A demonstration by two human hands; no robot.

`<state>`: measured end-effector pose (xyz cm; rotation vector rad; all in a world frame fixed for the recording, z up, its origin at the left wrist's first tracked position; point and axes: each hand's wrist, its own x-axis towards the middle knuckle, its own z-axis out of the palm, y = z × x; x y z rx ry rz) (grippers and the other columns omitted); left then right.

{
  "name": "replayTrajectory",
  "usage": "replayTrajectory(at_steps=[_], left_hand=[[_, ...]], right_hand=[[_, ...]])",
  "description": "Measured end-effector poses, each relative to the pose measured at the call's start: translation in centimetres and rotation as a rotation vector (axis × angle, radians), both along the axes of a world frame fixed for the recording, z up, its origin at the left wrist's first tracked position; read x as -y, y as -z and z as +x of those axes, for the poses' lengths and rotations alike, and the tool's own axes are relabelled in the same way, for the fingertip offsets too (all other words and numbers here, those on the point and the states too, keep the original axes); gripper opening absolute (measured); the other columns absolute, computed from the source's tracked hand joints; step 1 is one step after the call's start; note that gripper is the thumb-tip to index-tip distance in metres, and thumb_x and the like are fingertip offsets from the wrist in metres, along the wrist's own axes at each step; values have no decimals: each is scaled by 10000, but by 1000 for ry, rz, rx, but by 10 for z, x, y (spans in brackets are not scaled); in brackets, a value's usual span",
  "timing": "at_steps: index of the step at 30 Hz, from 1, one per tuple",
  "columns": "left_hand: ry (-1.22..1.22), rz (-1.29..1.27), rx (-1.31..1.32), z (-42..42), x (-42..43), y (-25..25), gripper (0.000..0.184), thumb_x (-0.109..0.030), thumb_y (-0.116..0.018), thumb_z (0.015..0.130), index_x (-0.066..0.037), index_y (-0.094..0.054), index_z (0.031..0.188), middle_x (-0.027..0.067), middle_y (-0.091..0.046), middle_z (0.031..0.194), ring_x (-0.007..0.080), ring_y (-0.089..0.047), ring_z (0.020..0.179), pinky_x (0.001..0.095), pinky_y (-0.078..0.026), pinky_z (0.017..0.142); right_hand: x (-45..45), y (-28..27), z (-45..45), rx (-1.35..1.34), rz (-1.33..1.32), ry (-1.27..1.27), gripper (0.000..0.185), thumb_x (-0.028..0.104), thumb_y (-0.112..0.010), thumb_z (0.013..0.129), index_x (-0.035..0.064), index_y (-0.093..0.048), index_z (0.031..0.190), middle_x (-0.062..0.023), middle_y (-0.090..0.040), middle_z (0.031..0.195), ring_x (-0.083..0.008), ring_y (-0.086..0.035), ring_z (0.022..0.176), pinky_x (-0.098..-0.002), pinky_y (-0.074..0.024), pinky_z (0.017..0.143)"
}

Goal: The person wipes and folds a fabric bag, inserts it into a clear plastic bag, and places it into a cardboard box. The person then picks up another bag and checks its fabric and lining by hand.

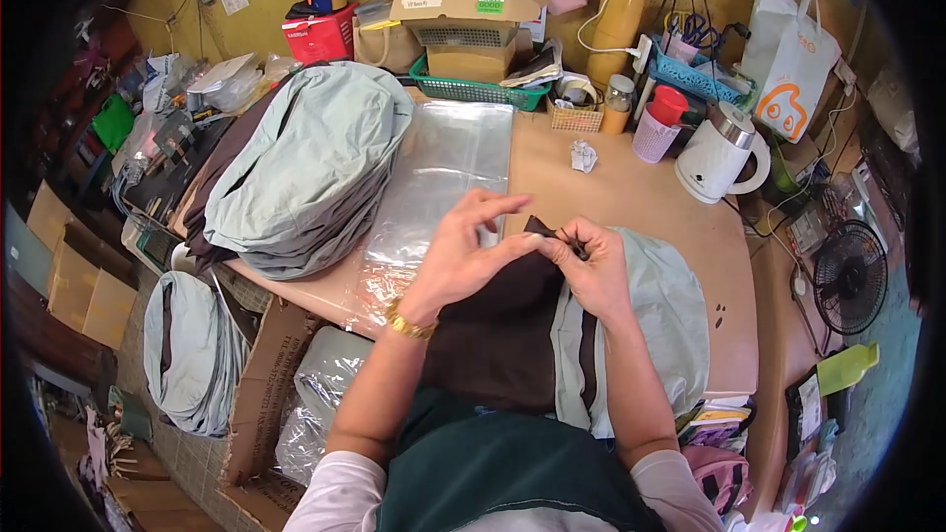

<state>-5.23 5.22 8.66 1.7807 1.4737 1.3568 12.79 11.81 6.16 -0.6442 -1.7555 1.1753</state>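
Note:
A sewn cloth piece point(493, 340), dark brown with pale grey-green panels, lies across the table's front edge against my body. My right hand point(596, 261) is closed, pinching the raised dark corner of this cloth between thumb and fingers. Close to its left, my left hand point(468, 246) has its fingers stretched apart, and its thumb tip reaches the same corner. A gold-coloured bracelet circles the left wrist. Whatever small detail lies under the right fingertips is hidden. Pale green fabric of the piece spreads out beneath my right forearm.
A tall stack of similar cloth pieces point(305, 158) stands at the table's left, beside flat clear plastic bags point(434, 163). A white kettle point(724, 153), a pink cup point(653, 133) and a crumpled paper point(583, 157) sit on the right. An open carton point(261, 404) holds plastic-wrapped goods below.

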Motion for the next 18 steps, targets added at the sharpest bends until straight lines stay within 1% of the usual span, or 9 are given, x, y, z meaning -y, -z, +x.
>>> replayTrajectory(at_steps=[1, 3, 4, 7, 9, 10, 12, 13, 18], left_hand=[[1, -1, 0, 2, -9, 8, 337, -212, -681, 863, -65, -682, 1167, 23, -598, 1088, 85, -528, 896, 224, -400, 703], [140, -95, 476, 1, -29, 31, 395, -271, -751, 818, -71, -690, 1153, 40, -612, 988, 113, -495, 836, 266, -437, 692], [140, -95, 478, -8, -28, 29, 395, -271, -751, 818, -71, -690, 1153, 40, -612, 988, 113, -495, 836, 266, -437, 692], [-137, -91, 742, -38, -15, 20, 380, -253, -769, 803, -61, -703, 1125, 20, -594, 988, 109, -497, 800, 264, -439, 671], [-133, 62, 199, -35, 3, 6, 376, -278, -798, 775, -54, -722, 1067, 21, -568, 968, 113, -506, 755, 268, -445, 650], [-140, 56, 199, -30, 10, 5, 376, -278, -798, 775, -54, -722, 1067, 21, -568, 968, 113, -506, 755, 268, -445, 650], [-61, -71, -182, -17, 18, 3, 373, -192, -807, 758, -79, -719, 1102, 18, -576, 1045, 101, -482, 753, 252, -441, 653], [-12, -66, -161, -19, 11, 17, 341, -177, -811, 757, -89, -729, 1077, 33, -594, 969, 111, -520, 761, 255, -444, 655], [7, -136, 86, -21, 8, 32, 199, -130, -773, 803, -30, -737, 971, 35, -648, 864, 105, -576, 747, 251, -455, 651]], right_hand=[[1, 1, -1, 0, -1, 1, 290, 160, -729, 874, 36, -535, 698, 75, -449, 603, -25, -353, 590, -235, -296, 507], [3, 2, -1, 23, 18, 30, 299, 159, -735, 869, 36, -526, 694, 76, -453, 610, -26, -359, 596, -233, -308, 516], [1, 4, 1, 25, 18, 29, 299, 159, -735, 869, 36, -526, 694, 76, -453, 610, -26, -359, 596, -233, -308, 516], [-8, 7, 11, -68, -4, 89, 306, 158, -739, 867, 41, -516, 693, 80, -454, 622, -28, -360, 603, -226, -313, 528], [-9, 5, 12, -77, -23, 88, 304, 157, -738, 868, 44, -516, 693, 80, -453, 623, -28, -358, 602, -223, -310, 528], [-8, 4, 12, -81, -40, 81, 303, 155, -737, 870, 46, -516, 693, 80, -451, 624, -27, -356, 601, -220, -308, 528], [-7, 2, 8, -85, -51, 66, 301, 153, -735, 871, 49, -517, 693, 80, -451, 626, -26, -354, 601, -218, -303, 528], [-7, 2, 6, -90, -55, 60, 299, 151, -734, 873, 51, -517, 692, 80, -450, 629, -25, -352, 602, -216, -298, 528], [-10, 3, 8, -110, -32, 71, 298, 149, -733, 874, 54, -517, 692, 87, -450, 635, -23, -350, 601, -214, -291, 527]])
